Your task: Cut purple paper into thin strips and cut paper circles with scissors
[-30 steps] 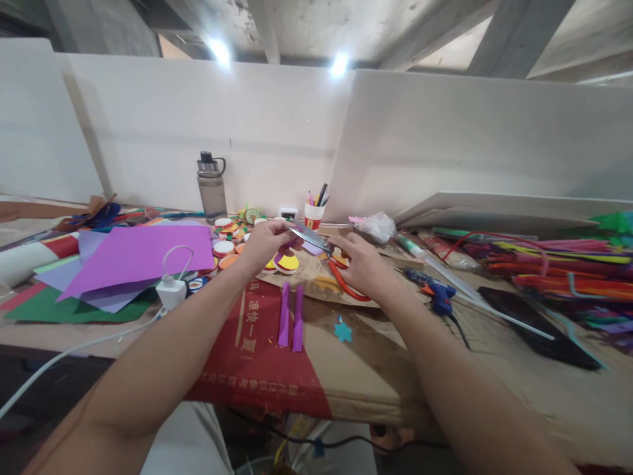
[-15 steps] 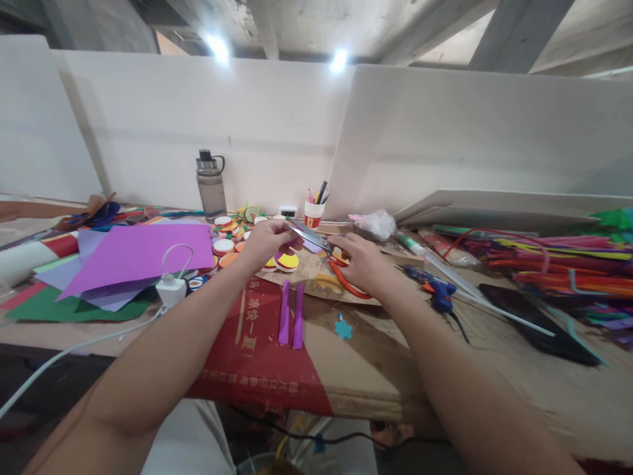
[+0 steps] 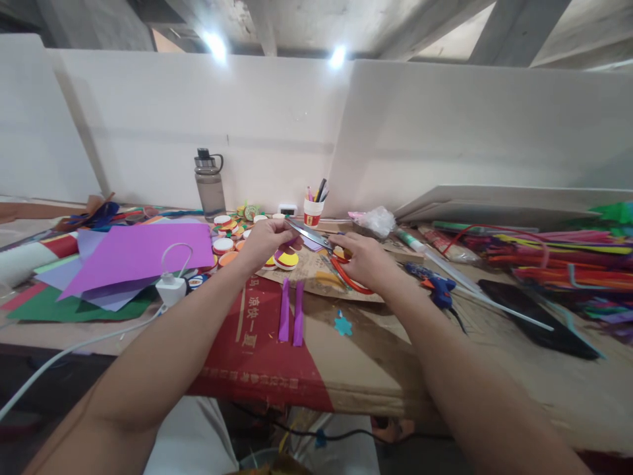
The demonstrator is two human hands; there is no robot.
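My left hand (image 3: pixel 271 241) pinches a small piece of purple paper (image 3: pixel 283 251), most of it hidden by the fingers. In my right hand (image 3: pixel 366 260) is a pair of scissors (image 3: pixel 307 232) with orange handles; its metal blades point left and reach my left fingertips. Whether the blades touch the paper I cannot tell. Below the hands, two purple paper strips (image 3: pixel 298 314) lie side by side on the red part of the cardboard (image 3: pixel 267 369). To their right is a teal star-shaped cutout (image 3: pixel 343 325). Yellow-topped white discs (image 3: pixel 285 259) sit just under my left hand.
Purple and green paper sheets (image 3: pixel 143 254) are stacked at left beside a white plug adapter (image 3: pixel 171 289). A water bottle (image 3: pixel 209 188) and a cup of pens (image 3: pixel 314 211) stand behind. At right are a blue glue gun (image 3: pixel 439 288), a black tablet-like slab (image 3: pixel 534 320) and colourful pipe cleaners (image 3: pixel 564 264).
The scissors and my right hand have shifted very slightly right. My left hand keeps its pinch, and the whole view has moved a little.
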